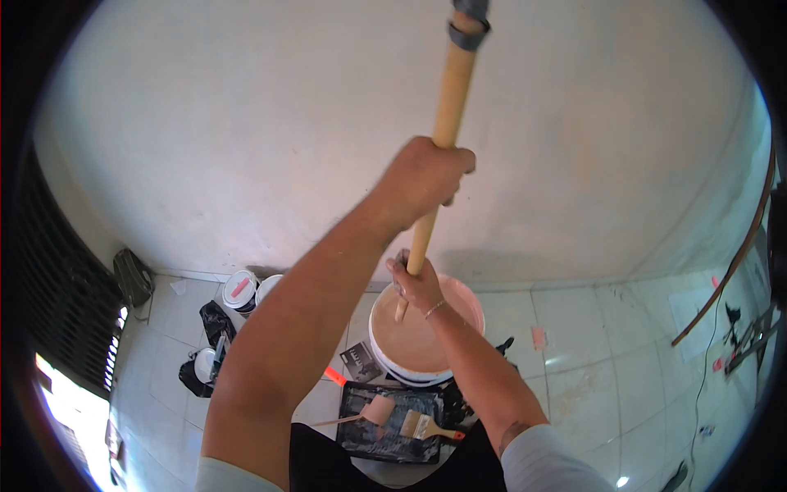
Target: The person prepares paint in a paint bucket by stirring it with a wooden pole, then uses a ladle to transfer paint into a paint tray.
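A long wooden pole (453,98), with dark tape bands near the top of view, slants up in front of the wall. Fingers wrapped round its middle, my left hand (430,176) is closed on it. Lower down, my right hand (420,283) grips the same pole. Its lower end overlaps the paint in a white bucket (469,305), which holds pinkish-beige paint. Below the bucket lies a black paint tray (361,447), smeared with paint. A small paint roller (378,409) and a flat paintbrush (428,426) rest on it.
A pale wall (270,123) rises behind the bucket. White tubs (240,287) and black plastic bags (216,321) stand on the tiled floor at left, near a dark slatted shutter (61,271). A curved wooden strip (734,266) and a cable (703,385) are at right.
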